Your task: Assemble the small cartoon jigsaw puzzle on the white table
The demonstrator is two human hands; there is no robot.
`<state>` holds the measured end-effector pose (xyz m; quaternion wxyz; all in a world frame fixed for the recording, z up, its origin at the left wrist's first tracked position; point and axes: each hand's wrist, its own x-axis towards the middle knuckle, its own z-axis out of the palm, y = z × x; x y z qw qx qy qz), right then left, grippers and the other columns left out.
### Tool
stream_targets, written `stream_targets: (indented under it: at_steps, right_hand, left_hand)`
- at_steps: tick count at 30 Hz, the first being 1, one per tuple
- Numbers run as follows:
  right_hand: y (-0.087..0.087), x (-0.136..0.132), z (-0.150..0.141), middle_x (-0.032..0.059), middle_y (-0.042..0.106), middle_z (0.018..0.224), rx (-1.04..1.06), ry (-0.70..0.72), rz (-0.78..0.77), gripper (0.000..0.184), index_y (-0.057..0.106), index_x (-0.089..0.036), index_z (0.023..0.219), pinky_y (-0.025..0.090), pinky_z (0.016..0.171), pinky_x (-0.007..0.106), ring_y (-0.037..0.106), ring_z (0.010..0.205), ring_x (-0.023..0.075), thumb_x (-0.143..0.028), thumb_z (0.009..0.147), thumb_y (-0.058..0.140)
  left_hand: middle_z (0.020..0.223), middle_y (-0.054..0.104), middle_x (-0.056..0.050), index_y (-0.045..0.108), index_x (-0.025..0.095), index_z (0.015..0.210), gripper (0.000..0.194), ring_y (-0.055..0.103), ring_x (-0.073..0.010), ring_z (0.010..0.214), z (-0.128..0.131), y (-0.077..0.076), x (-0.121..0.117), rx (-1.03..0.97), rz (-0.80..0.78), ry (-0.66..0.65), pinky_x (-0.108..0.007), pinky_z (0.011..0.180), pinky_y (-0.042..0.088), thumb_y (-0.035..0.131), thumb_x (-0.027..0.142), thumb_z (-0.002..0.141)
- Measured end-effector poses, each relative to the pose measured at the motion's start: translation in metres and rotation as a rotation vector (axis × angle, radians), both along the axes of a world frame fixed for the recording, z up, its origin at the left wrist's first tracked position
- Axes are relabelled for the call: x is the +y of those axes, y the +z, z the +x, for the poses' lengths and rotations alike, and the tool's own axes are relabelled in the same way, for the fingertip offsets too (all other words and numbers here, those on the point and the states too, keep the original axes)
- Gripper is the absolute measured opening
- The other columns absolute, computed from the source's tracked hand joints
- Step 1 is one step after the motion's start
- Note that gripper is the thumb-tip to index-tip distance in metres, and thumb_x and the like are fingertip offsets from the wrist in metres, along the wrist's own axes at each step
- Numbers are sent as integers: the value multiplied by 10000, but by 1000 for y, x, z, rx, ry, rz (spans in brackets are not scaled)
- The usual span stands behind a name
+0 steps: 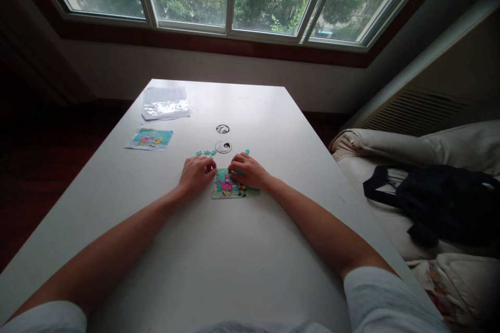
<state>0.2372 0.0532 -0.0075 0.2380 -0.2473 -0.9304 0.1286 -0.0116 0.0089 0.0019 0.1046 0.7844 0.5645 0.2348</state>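
Note:
A small jigsaw puzzle point(225, 187) lies on the white table, showing a pink cartoon figure on a green and teal ground. My left hand point(197, 170) rests at its upper left edge, fingers curled and tips close together. Over the puzzle's upper right part is my right hand point(249, 169), its fingers bent down and pinched; whatever they may hold is hidden. Loose teal jigsaw pieces point(207, 153) lie just beyond my left hand. Another teal piece point(247, 151) sits beyond my right knuckles.
Two round shiny discs, one nearer point(223, 146) and one farther point(222, 129), lie past the puzzle. At the left are a picture sheet point(152, 139) and papers with a clear plastic sleeve point(166, 104). Right of the table point(234, 250), a dark garment point(441, 203) covers a pale seat.

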Motion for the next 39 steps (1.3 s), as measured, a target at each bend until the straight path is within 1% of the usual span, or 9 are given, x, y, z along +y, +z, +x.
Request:
stream_targets:
  at_steps: [14,21,28,32,35,37,39]
  right_hand:
    - [-1,0,0,89,634,1035,0,-5,1,131,684,-230,1005,461,896,390,529,967,242,-342,971,624]
    - [-2,0,0,90,633,1033,-4,-8,-10,140,689,-231,1008,459,899,395,527,963,243,-347,972,619]
    - [-1,0,0,91,635,1035,-6,-11,-10,141,691,-233,1014,462,899,391,531,966,242,-349,970,624]
    - [-1,0,0,90,638,1031,1,-12,-6,147,690,-233,1011,463,895,392,532,960,241,-352,977,611]
    - [-1,1,1,84,650,1026,15,-13,-7,126,686,-231,1006,464,892,383,536,957,236,-323,977,605]
    - [-1,2,3,79,663,1018,26,-51,-5,112,686,-231,994,459,898,384,542,962,235,-286,979,590]
    - [-1,5,6,76,672,999,43,-152,5,122,690,-232,976,453,903,392,546,961,237,-244,979,569]
  left_hand:
    - [865,689,-22,678,239,882,86,578,-235,904,2,3,-1,21,-17,-7,-377,813,355,644,317,897]
    - [863,685,-18,688,247,895,90,576,-239,902,1,-1,0,17,-13,-11,-378,807,357,661,332,902]
    - [876,695,-24,728,266,921,97,582,-244,931,1,-2,0,0,11,-48,-384,837,364,641,309,919]
    - [920,709,-32,737,264,940,126,590,-245,950,0,-4,2,-5,19,-46,-387,847,370,614,295,938]
    - [946,716,-32,733,267,960,145,595,-245,962,-2,-5,3,-5,31,-37,-389,859,374,589,261,944]
    - [958,722,-29,727,268,965,147,599,-246,971,-3,-5,3,-7,33,-32,-392,865,377,584,247,943]
    - [970,729,-28,723,266,966,147,603,-245,981,-4,-5,3,-14,31,-26,-394,868,381,580,236,941]
